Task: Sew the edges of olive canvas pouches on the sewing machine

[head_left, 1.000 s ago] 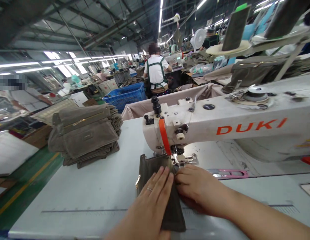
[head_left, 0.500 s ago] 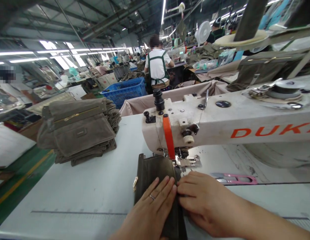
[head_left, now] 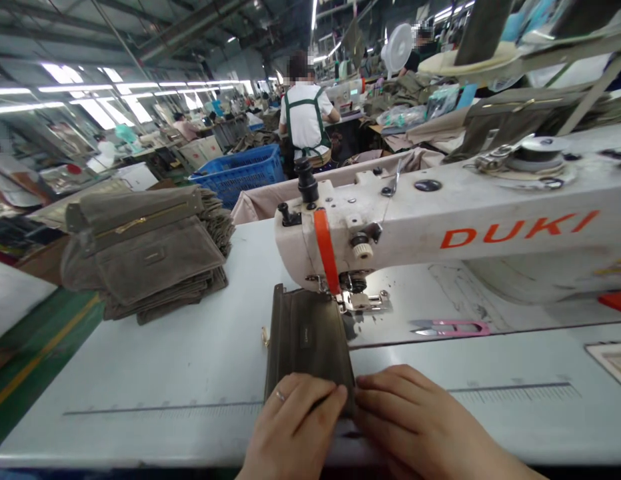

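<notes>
Strip lights (head_left: 75,89) hang over a sewing hall, where a co-worker (head_left: 304,121) sits beyond a blue crate (head_left: 243,177). On the pale table (head_left: 190,373), a brown fabric piece (head_left: 286,341) (small label, gold zip pull (head_left: 265,337) at its left edge) lies flat, its far right corner at the sewing machine (head_left: 395,233)'s presser foot. Fingers bent, the left hand (head_left: 295,427) rests on its near end; the right hand (head_left: 410,413), fingers together, meets the right edge. Whether either grip pinches, I cannot tell. Pink snips (head_left: 460,327) lie nearby.
</notes>
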### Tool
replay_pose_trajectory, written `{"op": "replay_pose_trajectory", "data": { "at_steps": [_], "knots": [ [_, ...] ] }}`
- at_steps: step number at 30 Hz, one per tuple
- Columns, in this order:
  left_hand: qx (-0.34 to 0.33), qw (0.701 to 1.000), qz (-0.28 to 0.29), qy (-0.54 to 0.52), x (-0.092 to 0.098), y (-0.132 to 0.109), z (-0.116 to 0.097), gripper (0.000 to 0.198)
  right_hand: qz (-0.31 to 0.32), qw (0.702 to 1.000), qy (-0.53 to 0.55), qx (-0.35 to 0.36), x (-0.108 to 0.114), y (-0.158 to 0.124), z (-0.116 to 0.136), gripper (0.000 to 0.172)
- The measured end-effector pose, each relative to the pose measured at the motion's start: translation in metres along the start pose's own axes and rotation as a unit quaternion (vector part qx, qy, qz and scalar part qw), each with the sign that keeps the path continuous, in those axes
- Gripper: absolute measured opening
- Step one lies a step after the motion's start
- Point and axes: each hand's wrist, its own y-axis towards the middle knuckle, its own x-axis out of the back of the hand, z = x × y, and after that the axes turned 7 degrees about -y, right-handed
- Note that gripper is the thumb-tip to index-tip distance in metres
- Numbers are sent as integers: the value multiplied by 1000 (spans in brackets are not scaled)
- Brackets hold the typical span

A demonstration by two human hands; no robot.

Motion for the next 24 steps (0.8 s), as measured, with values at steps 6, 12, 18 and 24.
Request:
{"op": "replay_pose_trajectory", "data": {
  "at_steps": [6, 12, 18, 24],
  "knots": [
    [21, 998, 0, -60, -14, 0, 0, 29, 0, 999, 26, -40, 1, -2, 7, 32],
    [98, 981, 14, -166, -10, 10, -2, 18, -8, 998, 41, -50, 6, -3, 9, 22],
    [130, 971, 32, -201, -5, 11, -4, 17, 19, 993, 83, -78, 10, -7, 10, 16],
    [128, 968, 26, -214, -5, 10, -3, 16, 14, 992, 90, -86, 9, -7, 10, 15]
  ]
}}
